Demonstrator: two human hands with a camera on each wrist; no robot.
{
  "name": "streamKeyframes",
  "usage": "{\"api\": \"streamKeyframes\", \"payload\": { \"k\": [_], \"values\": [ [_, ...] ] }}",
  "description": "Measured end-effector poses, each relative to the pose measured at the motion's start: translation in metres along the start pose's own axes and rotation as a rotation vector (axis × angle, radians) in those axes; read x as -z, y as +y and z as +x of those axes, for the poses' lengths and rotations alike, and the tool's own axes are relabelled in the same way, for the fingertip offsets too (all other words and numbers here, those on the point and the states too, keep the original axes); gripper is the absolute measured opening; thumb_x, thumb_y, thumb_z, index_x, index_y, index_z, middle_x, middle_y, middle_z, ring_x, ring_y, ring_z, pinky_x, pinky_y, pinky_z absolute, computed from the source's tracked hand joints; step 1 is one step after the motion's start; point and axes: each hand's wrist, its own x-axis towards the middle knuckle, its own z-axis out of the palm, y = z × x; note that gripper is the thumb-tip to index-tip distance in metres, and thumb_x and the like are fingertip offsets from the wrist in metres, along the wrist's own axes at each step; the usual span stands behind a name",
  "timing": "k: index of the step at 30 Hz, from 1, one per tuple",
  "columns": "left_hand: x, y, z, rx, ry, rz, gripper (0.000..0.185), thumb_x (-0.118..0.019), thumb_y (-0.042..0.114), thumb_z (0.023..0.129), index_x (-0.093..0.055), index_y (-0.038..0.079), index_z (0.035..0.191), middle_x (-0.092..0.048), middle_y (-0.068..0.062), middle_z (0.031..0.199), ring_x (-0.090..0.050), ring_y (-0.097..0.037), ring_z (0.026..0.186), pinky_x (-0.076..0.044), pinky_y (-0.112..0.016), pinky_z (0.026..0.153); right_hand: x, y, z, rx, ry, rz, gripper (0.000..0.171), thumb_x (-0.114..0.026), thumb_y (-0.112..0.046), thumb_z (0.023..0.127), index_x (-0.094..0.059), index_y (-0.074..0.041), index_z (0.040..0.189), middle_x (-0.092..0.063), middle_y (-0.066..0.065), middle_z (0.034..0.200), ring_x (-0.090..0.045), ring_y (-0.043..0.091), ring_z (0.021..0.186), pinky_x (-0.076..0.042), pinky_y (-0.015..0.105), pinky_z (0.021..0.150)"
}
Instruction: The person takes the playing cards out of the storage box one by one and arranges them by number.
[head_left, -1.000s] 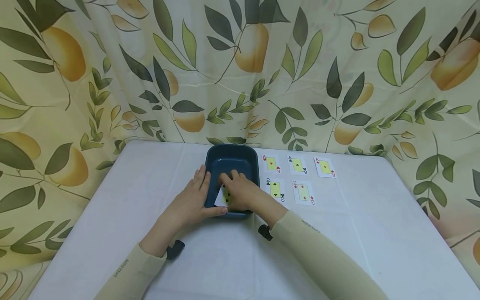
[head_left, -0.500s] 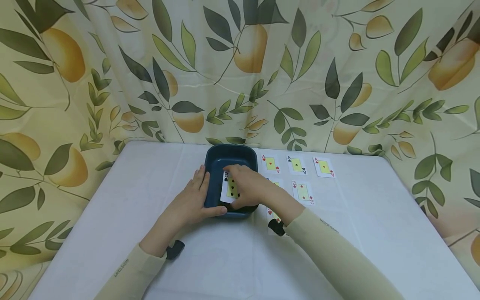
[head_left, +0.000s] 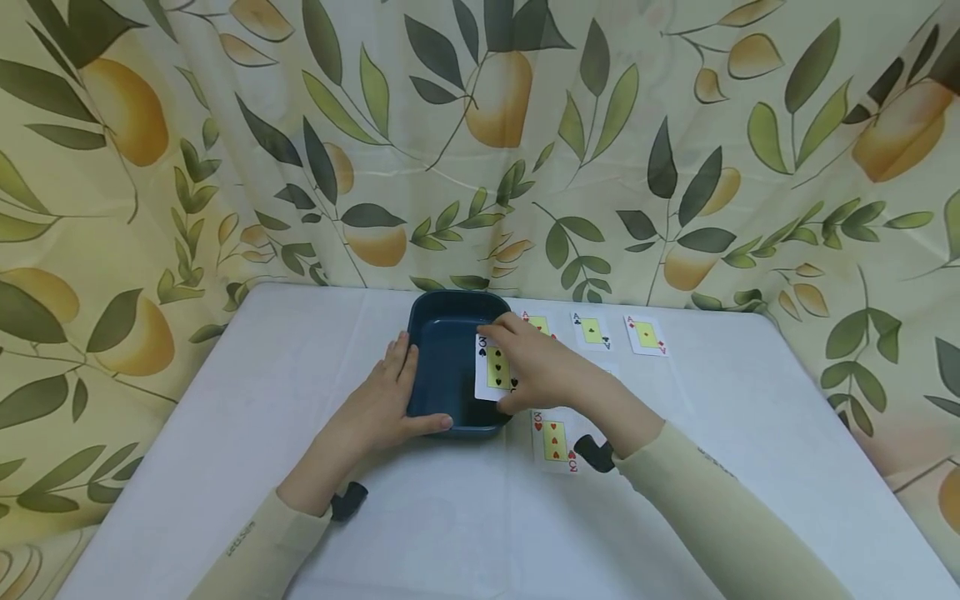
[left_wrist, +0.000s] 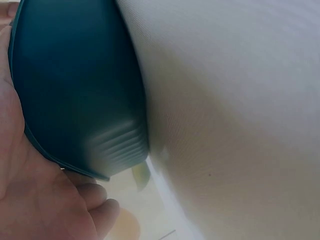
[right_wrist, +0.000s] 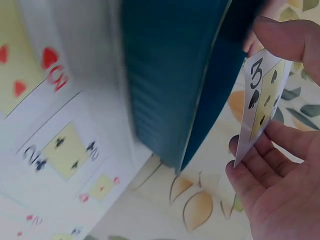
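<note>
My right hand (head_left: 543, 362) pinches a three of spades playing card (head_left: 489, 367) between thumb and fingers, above the right rim of a dark blue tray (head_left: 444, 383). In the right wrist view the three of spades (right_wrist: 257, 107) stands on edge beside the tray wall (right_wrist: 165, 65). My left hand (head_left: 375, 404) lies along the tray's left side, fingers extended and thumb over the near rim. The left wrist view shows that palm (left_wrist: 35, 190) against the tray's outer wall (left_wrist: 75, 85). A three of hearts (head_left: 553, 442) lies below my right wrist.
Right of the tray lie face-up cards: ace of hearts (head_left: 536, 321), ace of clubs (head_left: 591, 331), ace of diamonds (head_left: 645, 335). The right hand hides most of the second row, where the right wrist view shows a two of clubs (right_wrist: 65, 150). A patterned curtain (head_left: 465, 167) hangs behind.
My right hand has lifted the three of spades out of the tray and moved it right, over the rim. The three of hearts has come into view. The left hand has stayed put.
</note>
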Motion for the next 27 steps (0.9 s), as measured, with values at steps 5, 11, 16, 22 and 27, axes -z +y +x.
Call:
{"api": "streamKeyframes", "payload": {
  "k": [5, 11, 16, 22, 27],
  "values": [
    [0.001, 0.002, -0.001, 0.003, 0.007, -0.006, 0.122, -0.063, 0.077, 0.078, -0.015, -0.002, 0.157, 0.003, -0.017, 0.167, -0.005, -0.036, 0.154, -0.027, -0.056, 0.117, 0.001, 0.011, -0.013, -0.031, -0.008, 0.004, 0.103, -0.093, -0.027, 0.065, -0.04, -0.01, 0.152, -0.045, 0.007, 0.142, -0.05, 0.021, 0.114, -0.052, 0.036, 0.099],
    [-0.001, 0.001, 0.0, -0.002, 0.012, -0.002, 0.123, -0.063, 0.078, 0.078, -0.015, -0.002, 0.158, 0.004, -0.017, 0.167, -0.004, -0.036, 0.154, -0.026, -0.056, 0.118, 0.001, 0.02, -0.026, -0.084, -0.019, -0.015, 0.104, -0.093, -0.027, 0.064, -0.04, -0.012, 0.152, -0.045, 0.008, 0.142, -0.05, 0.021, 0.112, -0.055, 0.036, 0.094],
    [-0.003, -0.001, -0.001, -0.008, 0.004, -0.005, 0.124, -0.06, 0.081, 0.077, -0.014, -0.002, 0.158, 0.005, -0.016, 0.167, -0.003, -0.035, 0.154, -0.026, -0.056, 0.118, 0.0, 0.028, -0.036, -0.107, -0.023, -0.017, 0.104, -0.093, -0.025, 0.063, -0.041, -0.01, 0.152, -0.045, 0.01, 0.142, -0.051, 0.022, 0.11, -0.057, 0.033, 0.088],
    [-0.002, -0.001, -0.001, -0.006, -0.001, -0.013, 0.124, -0.061, 0.079, 0.078, -0.012, -0.002, 0.158, 0.007, -0.015, 0.167, -0.002, -0.035, 0.154, -0.026, -0.057, 0.118, -0.002, 0.04, -0.048, -0.126, -0.028, -0.041, 0.104, -0.094, -0.023, 0.062, -0.042, -0.011, 0.151, -0.045, 0.009, 0.141, -0.051, 0.022, 0.111, -0.056, 0.037, 0.092],
    [-0.002, -0.001, -0.002, 0.002, -0.006, -0.023, 0.124, -0.063, 0.079, 0.077, -0.013, -0.001, 0.158, 0.006, -0.016, 0.167, -0.003, -0.036, 0.154, -0.027, -0.059, 0.116, -0.007, 0.048, -0.06, -0.165, -0.047, -0.034, 0.102, -0.093, -0.021, 0.063, -0.042, -0.012, 0.151, -0.045, 0.009, 0.141, -0.051, 0.022, 0.112, -0.056, 0.038, 0.093]
  ]
}}
